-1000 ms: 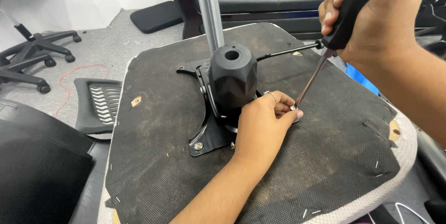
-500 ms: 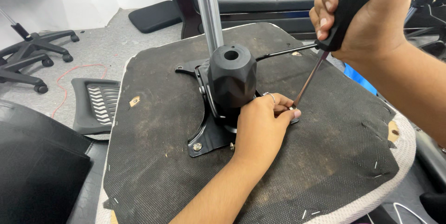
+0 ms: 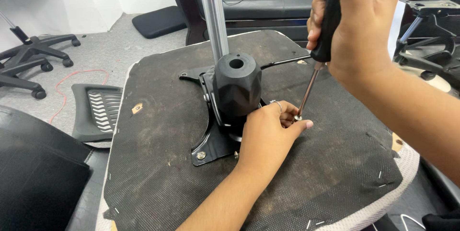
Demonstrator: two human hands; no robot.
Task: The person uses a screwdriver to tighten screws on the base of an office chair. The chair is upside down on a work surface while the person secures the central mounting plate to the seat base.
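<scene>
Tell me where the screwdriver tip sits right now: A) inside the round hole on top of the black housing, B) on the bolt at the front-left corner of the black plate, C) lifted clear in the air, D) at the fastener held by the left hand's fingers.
D: the screwdriver, gripped by the right hand, runs down to the small fastener pinched at the left hand.

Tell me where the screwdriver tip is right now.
In the head view, the screwdriver is gripped by the right hand; its tip sits right of the black mechanism housing, against the left hand fingertips.
</scene>
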